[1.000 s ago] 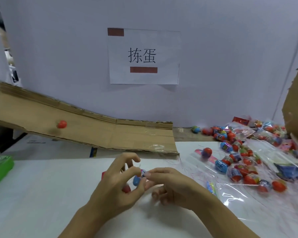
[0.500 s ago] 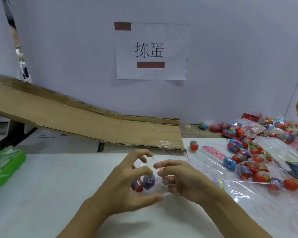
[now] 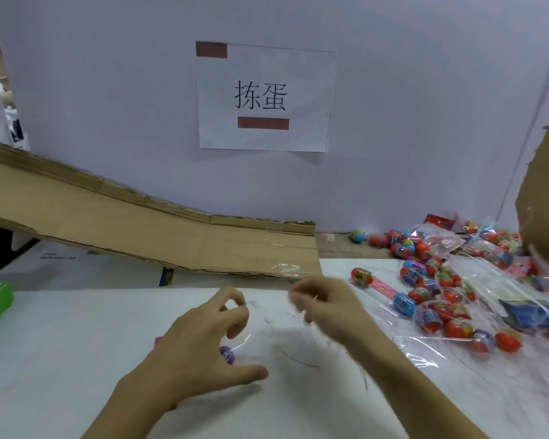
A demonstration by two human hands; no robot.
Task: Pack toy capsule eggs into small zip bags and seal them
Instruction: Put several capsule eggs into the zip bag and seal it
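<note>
Left hand point(image 3: 203, 340) sits over the white table point(image 3: 61, 359), fingers curled, index and thumb pinching one edge of a clear zip bag point(image 3: 279, 340); a purple-blue capsule egg point(image 3: 228, 354) shows just under the palm, inside the bag or behind it, can't tell. Right hand point(image 3: 325, 304) is blurred, fingertips bunched and pinching the bag's other edge (film hard to make out). Loose egg point(image 3: 361, 276) lies beside the cardboard ramp point(image 3: 140, 229). Pile of eggs and filled bags point(image 3: 441, 299) lies to the right.
</note>
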